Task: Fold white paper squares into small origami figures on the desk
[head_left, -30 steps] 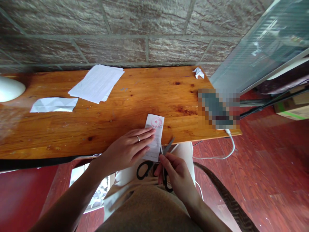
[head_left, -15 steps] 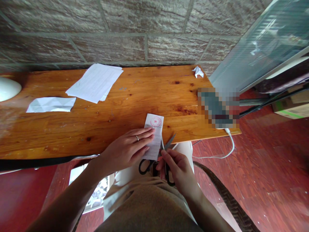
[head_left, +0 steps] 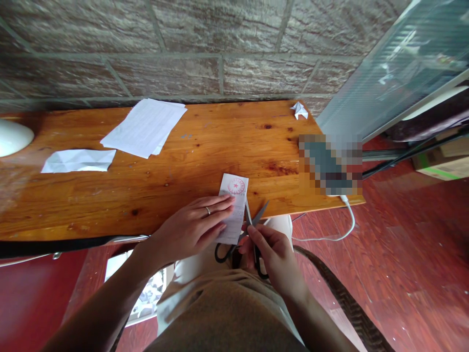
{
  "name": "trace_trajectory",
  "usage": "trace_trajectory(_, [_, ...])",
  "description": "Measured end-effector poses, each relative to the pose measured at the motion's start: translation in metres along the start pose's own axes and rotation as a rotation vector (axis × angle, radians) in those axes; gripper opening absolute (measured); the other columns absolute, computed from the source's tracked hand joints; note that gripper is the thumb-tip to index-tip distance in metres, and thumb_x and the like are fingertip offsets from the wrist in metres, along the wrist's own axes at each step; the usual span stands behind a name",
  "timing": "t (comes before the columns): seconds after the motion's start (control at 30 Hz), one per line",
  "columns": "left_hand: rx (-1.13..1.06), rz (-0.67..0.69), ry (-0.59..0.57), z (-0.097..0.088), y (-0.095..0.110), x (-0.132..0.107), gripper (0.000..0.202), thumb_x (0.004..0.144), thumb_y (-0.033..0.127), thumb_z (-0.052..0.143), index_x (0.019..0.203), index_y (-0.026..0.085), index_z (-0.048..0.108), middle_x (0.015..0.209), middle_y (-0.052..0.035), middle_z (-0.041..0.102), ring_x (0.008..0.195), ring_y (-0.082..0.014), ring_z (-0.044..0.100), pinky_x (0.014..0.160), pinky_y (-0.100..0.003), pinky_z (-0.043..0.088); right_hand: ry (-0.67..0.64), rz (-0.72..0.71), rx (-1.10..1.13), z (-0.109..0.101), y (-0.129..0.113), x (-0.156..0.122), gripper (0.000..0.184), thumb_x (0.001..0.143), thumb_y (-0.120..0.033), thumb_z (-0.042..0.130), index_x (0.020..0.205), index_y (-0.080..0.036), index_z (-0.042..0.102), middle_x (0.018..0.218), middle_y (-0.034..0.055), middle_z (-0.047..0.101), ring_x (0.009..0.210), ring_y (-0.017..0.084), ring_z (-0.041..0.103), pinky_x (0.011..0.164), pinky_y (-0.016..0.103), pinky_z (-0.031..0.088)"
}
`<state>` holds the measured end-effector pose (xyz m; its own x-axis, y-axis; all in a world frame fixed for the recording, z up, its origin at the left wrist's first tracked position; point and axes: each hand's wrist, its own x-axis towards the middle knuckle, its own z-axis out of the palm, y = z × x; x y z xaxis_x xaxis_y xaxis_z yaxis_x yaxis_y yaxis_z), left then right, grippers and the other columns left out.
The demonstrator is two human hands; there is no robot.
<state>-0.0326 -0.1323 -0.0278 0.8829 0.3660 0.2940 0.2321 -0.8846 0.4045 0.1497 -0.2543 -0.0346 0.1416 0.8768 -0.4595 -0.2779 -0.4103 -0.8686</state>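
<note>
- Nearest, the right hand [head_left: 271, 247] is gripping the black-handled steel scissors [head_left: 260, 213] near their pivot, its fingers curling and its thumb pressing there; the blades are standing apart
- Just beyond, the left hand [head_left: 194, 220] is lying flat, fingers extending slightly spread, on a narrow white paper slip with a round red stamp [head_left: 237, 220], which is overhanging the near edge of an orange-brown wooden table [head_left: 201, 171]
- Farther left, a creased white paper strip [head_left: 78, 162] is lying before a stack of white printed sheets [head_left: 144, 128]
- At the far right corner, a small folded white paper shape [head_left: 300, 111] is sitting near the grey-brown stone wall [head_left: 183, 73]
</note>
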Motion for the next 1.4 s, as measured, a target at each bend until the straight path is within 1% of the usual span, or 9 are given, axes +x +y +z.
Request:
trace_trajectory(0.13, [-0.042,0.019,-0.032,-0.006,0.0,0.001,0.038,0.094,0.02,0.05,0.132,0.018,0.055,0.141,-0.009,0.054,0.134,-0.0195,0.047,0.113,-0.039,0.041,-0.043,-0.004,0.019,-0.004,0.001,-0.001,0.034,0.089,-0.044,0.058,0.072,-0.014,0.062,0.063,0.0013,0.064,0.047,0.009,0.052,0.045,0.021,0.034])
trace_trajectory(0.33, [-0.068,-0.025,-0.125,-0.02,-0.002,0.009,0.039,0.095,0.032,0.05,0.133,0.023,0.056,0.139,-0.0062,0.056,0.129,-0.0189,0.052,0.11,-0.035,0.043,-0.077,0.006,0.065,-0.011,-0.001,-0.007,0.025,0.086,-0.041,0.062,0.088,-0.016,0.064,0.068,0.0011,0.066,0.053,0.01,0.054,0.05,0.022,0.04])
trace_trajectory(0.47, [-0.002,-0.073,-0.053,-0.012,-0.001,0.015,0.039,0.095,0.031,0.048,0.133,0.021,0.055,0.139,-0.0077,0.056,0.125,-0.0204,0.054,0.108,-0.037,0.043,-0.056,-0.005,0.092,-0.006,0.0,-0.004,0.025,0.086,-0.04,0.061,0.078,-0.017,0.06,0.065,0.0003,0.063,0.049,0.009,0.052,0.047,0.022,0.036])
trace_trajectory(0.67, [0.057,0.01,-0.001,0.003,0.001,0.014,0.039,0.095,0.023,0.048,0.134,0.016,0.051,0.141,-0.0116,0.053,0.134,-0.0221,0.046,0.112,-0.043,0.04,0.0,-0.042,0.05,-0.001,-0.001,0.0,0.027,0.087,-0.039,0.06,0.072,-0.016,0.059,0.061,0.0003,0.063,0.047,0.009,0.05,0.045,0.021,0.036])
trace_trajectory(0.77, [0.035,0.021,-0.013,0.002,0.0,0.013,0.04,0.096,0.022,0.047,0.135,0.016,0.05,0.145,-0.0123,0.048,0.138,-0.0222,0.04,0.115,-0.045,0.035,0.026,-0.036,0.04,0.0,-0.003,0.0,0.028,0.085,-0.041,0.061,0.071,-0.016,0.059,0.06,0.0005,0.063,0.047,0.009,0.051,0.045,0.021,0.038])
trace_trajectory(0.87, [0.008,-0.004,-0.023,0.001,-0.001,0.013,0.042,0.096,0.022,0.046,0.137,0.016,0.048,0.149,-0.0131,0.044,0.139,-0.022,0.039,0.114,-0.043,0.038,0.036,-0.012,0.051,0.0,-0.003,0.002,0.028,0.084,-0.042,0.063,0.073,-0.017,0.061,0.062,0.0008,0.064,0.047,0.01,0.053,0.043,0.021,0.039])
trace_trajectory(0.97, [0.002,-0.014,-0.014,0.001,0.001,0.013,0.044,0.095,0.023,0.048,0.138,0.015,0.046,0.149,-0.0135,0.043,0.14,-0.0225,0.038,0.115,-0.043,0.038,-0.022,0.04,0.066,-0.001,-0.001,0.002,0.031,0.086,-0.046,0.06,0.075,-0.017,0.063,0.06,0.0007,0.064,0.045,0.011,0.053,0.042,0.022,0.041])
trace_trajectory(1.17, [-0.039,0.045,-0.028,-0.001,0.004,0.013,0.04,0.095,0.022,0.048,0.135,0.018,0.051,0.144,-0.01,0.05,0.137,-0.0204,0.043,0.114,-0.041,0.038,-0.149,0.108,0.113,-0.006,-0.005,-0.013,0.036,0.087,-0.05,0.057,0.074,-0.018,0.063,0.063,0.0021,0.066,0.053,0.013,0.06,0.053,0.024,0.049])
trace_trajectory(1.4, [0.0,0.041,-0.037,0.001,0.002,0.019,0.037,0.095,0.022,0.049,0.131,0.019,0.055,0.144,-0.0094,0.05,0.132,-0.021,0.049,0.111,-0.041,0.042,-0.07,0.066,0.161,-0.004,-0.002,-0.019,0.031,0.086,-0.048,0.059,0.076,-0.019,0.062,0.063,0.0011,0.064,0.051,0.013,0.058,0.049,0.024,0.048])
